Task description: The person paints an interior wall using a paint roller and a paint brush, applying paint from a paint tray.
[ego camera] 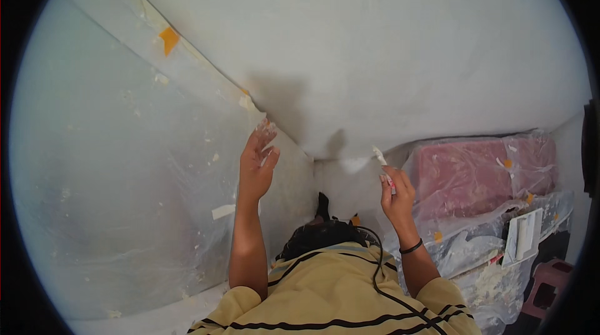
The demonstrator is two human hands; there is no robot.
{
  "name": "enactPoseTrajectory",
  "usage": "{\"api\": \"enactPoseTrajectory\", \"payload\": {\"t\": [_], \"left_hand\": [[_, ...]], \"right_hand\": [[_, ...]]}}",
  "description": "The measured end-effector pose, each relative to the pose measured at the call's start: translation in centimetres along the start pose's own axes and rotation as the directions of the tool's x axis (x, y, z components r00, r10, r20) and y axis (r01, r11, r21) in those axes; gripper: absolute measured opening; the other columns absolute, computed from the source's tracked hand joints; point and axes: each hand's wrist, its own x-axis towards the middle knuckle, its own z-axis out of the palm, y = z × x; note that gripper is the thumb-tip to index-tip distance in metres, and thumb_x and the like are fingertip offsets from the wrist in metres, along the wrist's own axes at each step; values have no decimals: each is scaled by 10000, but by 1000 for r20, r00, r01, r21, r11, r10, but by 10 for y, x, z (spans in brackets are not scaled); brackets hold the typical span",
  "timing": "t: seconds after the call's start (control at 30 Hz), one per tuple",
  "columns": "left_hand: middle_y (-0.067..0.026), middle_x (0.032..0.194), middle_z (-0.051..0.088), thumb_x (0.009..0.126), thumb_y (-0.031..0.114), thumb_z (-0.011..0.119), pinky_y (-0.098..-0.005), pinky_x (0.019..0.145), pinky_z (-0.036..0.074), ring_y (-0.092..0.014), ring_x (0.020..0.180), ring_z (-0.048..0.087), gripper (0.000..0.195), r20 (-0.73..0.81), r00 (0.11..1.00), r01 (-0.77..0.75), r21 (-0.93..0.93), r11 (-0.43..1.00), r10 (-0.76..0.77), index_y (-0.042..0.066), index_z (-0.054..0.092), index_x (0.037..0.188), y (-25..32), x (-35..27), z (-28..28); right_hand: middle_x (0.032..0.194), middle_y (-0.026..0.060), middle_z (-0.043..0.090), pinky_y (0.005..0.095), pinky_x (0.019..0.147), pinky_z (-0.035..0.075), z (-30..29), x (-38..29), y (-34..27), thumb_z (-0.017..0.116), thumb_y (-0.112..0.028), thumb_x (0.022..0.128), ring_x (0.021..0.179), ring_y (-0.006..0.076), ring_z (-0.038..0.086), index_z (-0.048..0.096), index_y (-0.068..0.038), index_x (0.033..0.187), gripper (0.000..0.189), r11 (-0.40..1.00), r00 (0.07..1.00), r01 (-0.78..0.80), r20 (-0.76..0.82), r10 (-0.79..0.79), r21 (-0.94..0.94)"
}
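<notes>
My left hand (258,161) is raised at the edge of the clear plastic sheeting (140,171), where it meets the pale wall (398,44). White residue coats its fingertips; the fingers are partly bent and apart, and whether they touch the sheet or the wall is hard to tell. Lower right of centre, my right hand (397,194) grips a slim white tool (380,156) with some red near the grip and whitish matter on its tip. The tool points up and left, close to the wall's lower edge. An orange tape piece (169,40) sits on the sheet's upper edge.
To the right, plastic covers a pink padded item (464,175). Below it a flat rectangular plate with a raised bar (522,237) rests on plastic-covered, smeared surfaces. A pink plastic stool (546,288) stands at the lower right. A black cable (376,278) runs over my shirt.
</notes>
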Motion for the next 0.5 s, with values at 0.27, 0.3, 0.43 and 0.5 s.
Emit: {"api": "enactPoseTrajectory", "payload": {"t": [0.27,0.3,0.43,0.5], "left_hand": [[-163,1454,443,894,-30,561,-380,1040,407,-297,1307,480,595,-1,975,222,47,974,-222,-1,359,1454,-42,-70,-13],[-161,1451,446,897,-22,563,-375,1039,409,-296,1310,479,590,9,981,193,48,980,-193,-3,362,1451,-44,-75,-13],[-147,1416,500,898,17,579,-354,995,442,-271,1285,507,565,-31,989,143,17,990,-142,32,408,1436,-47,-88,-11],[-144,1418,500,897,18,578,-362,1005,441,-272,1285,507,554,-16,990,142,7,990,-142,31,420,1428,-43,-93,-13]], "right_hand": [[890,163,629,345,690,492,-49,-63,29,624,-25,893,741,290,614,649,-9,1073,183,968,981,-191,-58,184,-161],[894,156,636,329,685,497,-53,-69,31,622,-37,903,740,264,622,650,-6,1076,178,958,966,-253,-82,244,-136],[886,119,648,277,650,510,-64,-89,27,617,-86,936,715,175,631,652,7,1085,179,914,901,-406,-156,404,18],[879,105,647,265,637,511,-67,-94,22,611,-102,947,705,155,628,652,10,1091,187,926,915,-377,-160,370,-13]]}}
